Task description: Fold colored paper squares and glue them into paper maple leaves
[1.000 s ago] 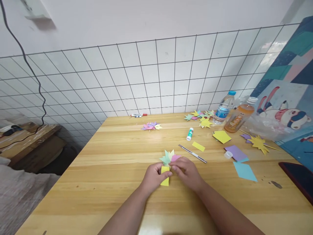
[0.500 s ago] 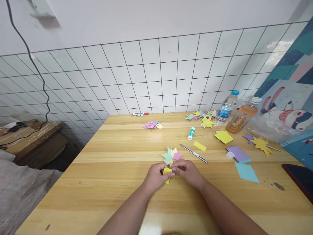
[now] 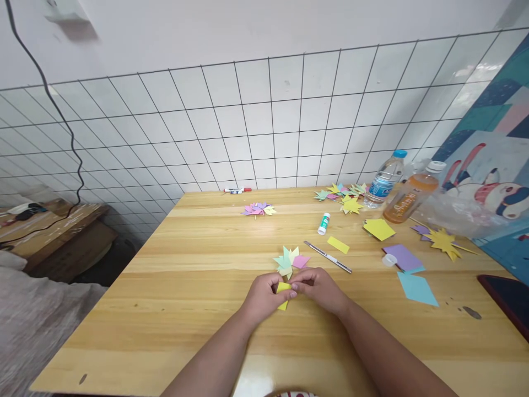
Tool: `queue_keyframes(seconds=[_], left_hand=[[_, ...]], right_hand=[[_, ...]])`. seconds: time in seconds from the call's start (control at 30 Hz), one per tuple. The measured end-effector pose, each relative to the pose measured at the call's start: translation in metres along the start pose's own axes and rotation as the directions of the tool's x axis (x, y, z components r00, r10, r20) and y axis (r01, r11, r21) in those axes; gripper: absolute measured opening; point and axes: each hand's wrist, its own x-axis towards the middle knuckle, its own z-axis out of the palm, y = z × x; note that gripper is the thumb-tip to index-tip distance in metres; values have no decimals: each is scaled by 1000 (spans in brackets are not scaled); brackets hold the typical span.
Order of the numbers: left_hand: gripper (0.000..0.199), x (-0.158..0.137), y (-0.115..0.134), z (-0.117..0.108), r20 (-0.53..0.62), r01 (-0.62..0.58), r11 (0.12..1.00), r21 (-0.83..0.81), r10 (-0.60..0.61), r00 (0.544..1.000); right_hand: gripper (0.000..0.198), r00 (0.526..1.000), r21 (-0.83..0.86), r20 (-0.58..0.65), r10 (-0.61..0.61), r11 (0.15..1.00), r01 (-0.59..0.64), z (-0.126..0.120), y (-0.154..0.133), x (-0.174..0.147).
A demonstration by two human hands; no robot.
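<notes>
Both hands meet low over the middle of the wooden table (image 3: pixel 185 309). My left hand (image 3: pixel 262 298) and my right hand (image 3: pixel 320 289) pinch a small yellow paper piece (image 3: pixel 284 288) between their fingertips, and it is partly folded. Just beyond the fingers lies a pastel folded-paper fan (image 3: pixel 289 259) of green, yellow and pink points, flat on the table and apart from the hands.
A craft knife (image 3: pixel 328 257), a glue stick (image 3: pixel 323 223) and a yellow strip (image 3: pixel 338 245) lie right of the fan. Paper stars (image 3: pixel 258 209) sit farther back. Two bottles (image 3: pixel 386 179) stand at the back right near coloured sheets (image 3: pixel 417 288). A marker (image 3: pixel 237 190) lies by the tiled wall.
The yellow paper looked longer a second ago; it is now folded smaller between my fingertips. My hands stayed in place.
</notes>
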Motion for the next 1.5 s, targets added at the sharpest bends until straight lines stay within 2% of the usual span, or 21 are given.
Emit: queue_keyframes(seconds=[0.2,0.3,0.43,0.63,0.83,1.03,1.2,1.5], left_hand=[[32,-1,3,0,13,-7,1000,-7,7,1000],[27,-1,4,0,-1,-28,997,-67,28,1000],[23,1,5,0,-83,-59,987,-147,47,995],[17,0,7,-1,-198,-101,991,-82,83,977],[18,-1,9,-2,-204,-119,991,-66,103,973],[19,0,11,-3,-218,-97,993,-60,82,972],[19,0,10,-2,-219,-96,994,-54,82,972],[20,-1,14,-3,-200,-109,992,-70,93,975]], right_hand=[[14,999,-55,-30,36,998,-38,2,4,0],[15,998,-33,-49,27,999,-29,1,5,0],[16,998,-10,-50,42,999,-42,0,7,3],[14,996,-31,-73,44,998,-46,2,10,4],[15,993,-78,-115,41,996,-50,4,6,3],[25,1000,-33,-28,-4,999,3,-1,1,2],[21,998,-111,-61,26,993,-32,0,4,3],[17,990,-89,-127,62,993,-73,5,6,5]])
